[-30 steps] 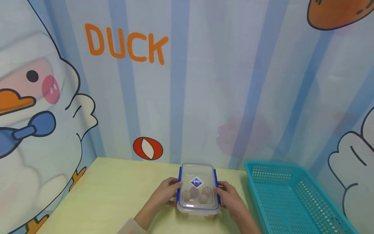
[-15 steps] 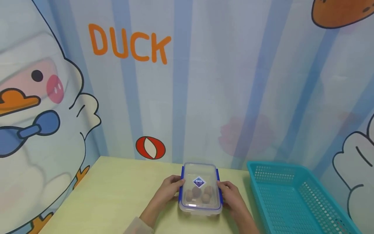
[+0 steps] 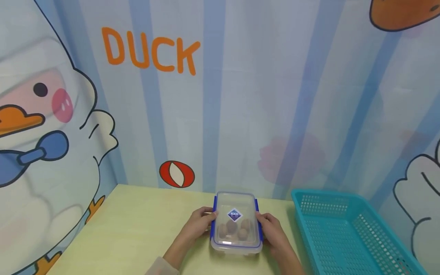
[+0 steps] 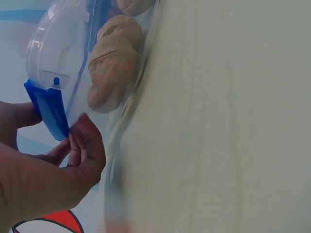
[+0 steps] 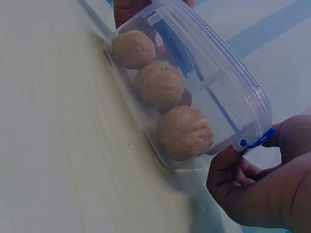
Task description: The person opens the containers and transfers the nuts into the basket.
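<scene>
A clear food container (image 3: 237, 236) with blue side latches and a blue-and-white label sits on the table in front of me. Inside it lie several round, wrinkled brown balls (image 5: 184, 133), seen through the wall in both wrist views. My left hand (image 3: 197, 223) is at the left side, its thumb and curled fingers pinching the blue latch (image 4: 51, 109) at the rim. On the opposite side my right hand (image 3: 273, 229) pinches the other latch (image 5: 260, 138), thumb above and fingers curled beneath. The lid (image 3: 223, 204) lies over the container. In the head view most fingers are hidden behind its sides.
To the right of the container stands a turquoise perforated basket (image 3: 304, 236). The pale yellow table (image 3: 137, 221) reaches back to a printed curtain (image 3: 240, 114) with a duck design, close behind the container.
The head view has shifted slightly, so the scene sits a little further right in it. Both hands stay at the container's sides, and the container keeps its place beside the basket.
</scene>
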The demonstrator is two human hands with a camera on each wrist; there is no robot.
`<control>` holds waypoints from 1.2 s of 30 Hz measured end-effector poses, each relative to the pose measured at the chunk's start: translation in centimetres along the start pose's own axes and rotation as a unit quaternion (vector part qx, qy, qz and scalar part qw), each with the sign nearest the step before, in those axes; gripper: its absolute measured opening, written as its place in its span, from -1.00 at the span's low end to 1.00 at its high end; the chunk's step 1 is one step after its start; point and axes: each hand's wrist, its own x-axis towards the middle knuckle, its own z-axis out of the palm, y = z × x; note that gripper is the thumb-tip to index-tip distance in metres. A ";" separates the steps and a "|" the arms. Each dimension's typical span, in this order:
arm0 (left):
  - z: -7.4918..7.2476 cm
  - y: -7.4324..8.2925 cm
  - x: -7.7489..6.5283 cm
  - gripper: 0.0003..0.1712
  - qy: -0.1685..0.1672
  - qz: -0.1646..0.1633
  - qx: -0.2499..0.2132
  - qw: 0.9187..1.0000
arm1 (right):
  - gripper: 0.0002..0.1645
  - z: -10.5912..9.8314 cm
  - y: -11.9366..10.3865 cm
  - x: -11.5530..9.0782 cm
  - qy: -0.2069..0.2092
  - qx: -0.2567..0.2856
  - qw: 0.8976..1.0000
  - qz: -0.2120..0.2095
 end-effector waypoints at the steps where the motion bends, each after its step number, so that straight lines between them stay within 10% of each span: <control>1: 0.0 0.0 0.0 -0.39 0.000 -0.002 0.000 1.000 | -0.56 0.0 0.0 0.0 -0.001 -0.001 1.000 -0.002; 36: 0.0 -0.9 0.5 -0.47 -0.005 -0.024 -0.089 0.996 | -0.55 0.7 -0.4 -0.2 0.012 -0.141 0.988 -0.067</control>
